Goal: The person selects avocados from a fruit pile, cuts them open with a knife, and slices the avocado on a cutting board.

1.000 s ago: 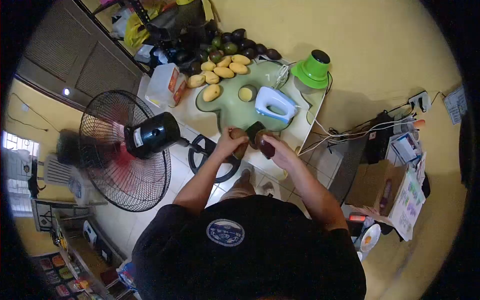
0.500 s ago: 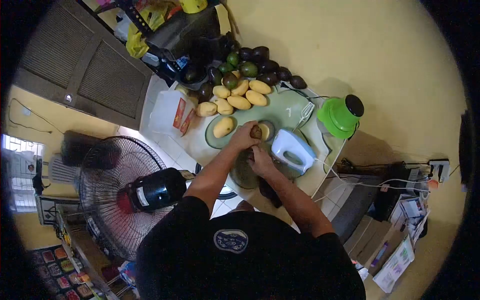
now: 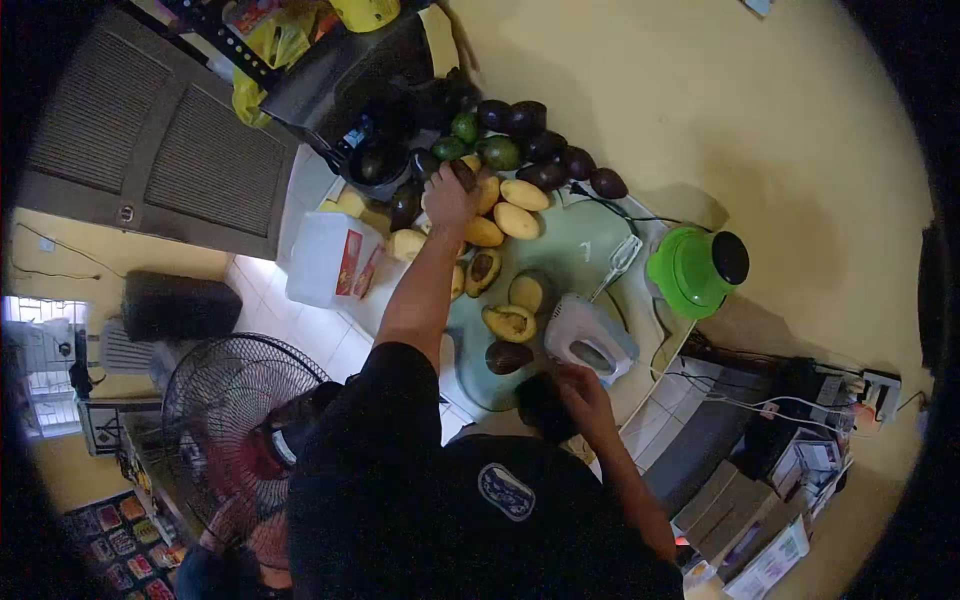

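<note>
My left hand (image 3: 450,198) reaches to the back of the table, its fingers wrapped round a dark avocado (image 3: 463,175) among the fruit. My right hand (image 3: 587,400) is at the table's near right, its fingers closed at the edge of a black object (image 3: 545,405) that I cannot make out. Two cut avocado halves lie face up, one with its pit (image 3: 483,271) and one hollow (image 3: 509,323). A dark avocado piece (image 3: 508,357) rests skin up below them. Beside the halves stands a small bowl (image 3: 530,291).
A hand mixer (image 3: 590,338) lies right of the bowl, near a green-topped chopper (image 3: 690,270). Yellow mangoes (image 3: 517,221) and dark avocados (image 3: 545,147) line the back. A plastic container (image 3: 330,260) stands left. A fan (image 3: 245,430) is at the lower left, with another person (image 3: 215,575) beyond.
My hands have moved apart: the left to the avocados at the back, the right toward the near edge. Cut avocado halves now lie on the table. The view has shifted.
</note>
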